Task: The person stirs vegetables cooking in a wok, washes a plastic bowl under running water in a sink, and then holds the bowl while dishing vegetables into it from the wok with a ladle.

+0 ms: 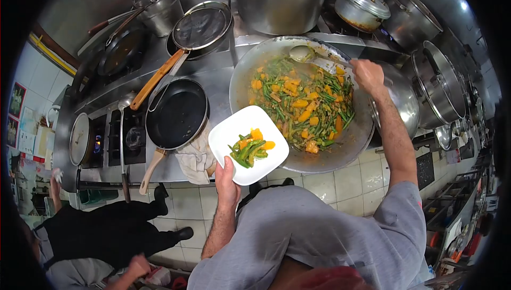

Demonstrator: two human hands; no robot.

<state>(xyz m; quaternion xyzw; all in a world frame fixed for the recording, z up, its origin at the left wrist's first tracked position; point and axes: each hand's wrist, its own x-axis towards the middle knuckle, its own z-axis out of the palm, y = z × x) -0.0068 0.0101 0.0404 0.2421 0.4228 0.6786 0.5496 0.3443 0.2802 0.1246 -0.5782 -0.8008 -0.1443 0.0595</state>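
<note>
My left hand [227,182] grips the near left edge of a white square plate [221,133], its thumb on the rim. Green beans and orange squash pieces [250,148] lie on the plate. Off to the right, my right hand [367,74] is closed on the handle of a large metal spoon [302,53]. The spoon's bowl rests at the far side of a wide pan [242,79], over the cooked beans and squash [303,103]. The plate is held in front of the pan's near left rim.
Left of the plate are a black frying pan [178,114] and a crumpled cloth [196,158]. A tall steel pot [282,2] and a lidded pot [362,5] stand behind. Another person [106,231] in dark clothing is at the lower left.
</note>
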